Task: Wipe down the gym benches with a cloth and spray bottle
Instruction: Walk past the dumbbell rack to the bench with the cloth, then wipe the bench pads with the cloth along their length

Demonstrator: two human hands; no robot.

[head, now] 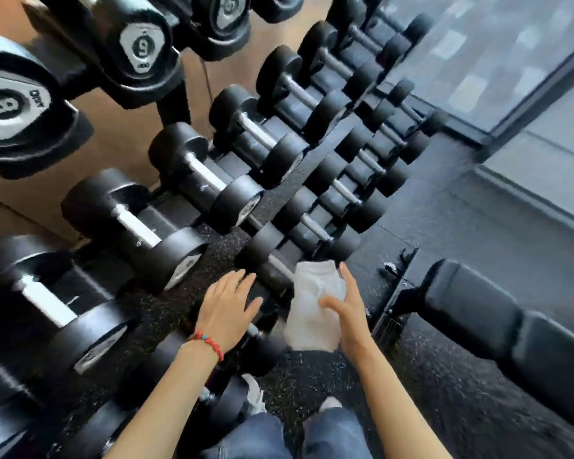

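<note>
Down at the bottom middle of the view, both hands are stretched out over the speckled rubber floor (312,369) in front of a dumbbell rack (315,160). Right hand (348,313) has a white cloth (315,306) in it, thumb across the front and fingers behind, so the cloth hangs down in a loose bunch over the lowest row of dumbbells. Left hand (227,306) is loose and relaxed, fingers spread, holding nothing, hovering just above the nearest dumbbell (262,270) on the low row; can't really tell if the fingertips touch it. That wrist has a red bead bracelet (207,342) on it. Black padded bench (497,323) sits off to the right, near the cloth hand but not touching it, and its metal frame (395,293) is just beside the cloth. No spray bottle that I can make out. Bigger dumbbells run up the left side on the higher tier, and a couple with numbered end caps (7,104) show at top left, one reading 8. Blue jeans (332,435) and a white shoe (254,395) poke in at the bottom edge. Whole shot is a bit blurry, so the finer details are fuzzy.
</note>
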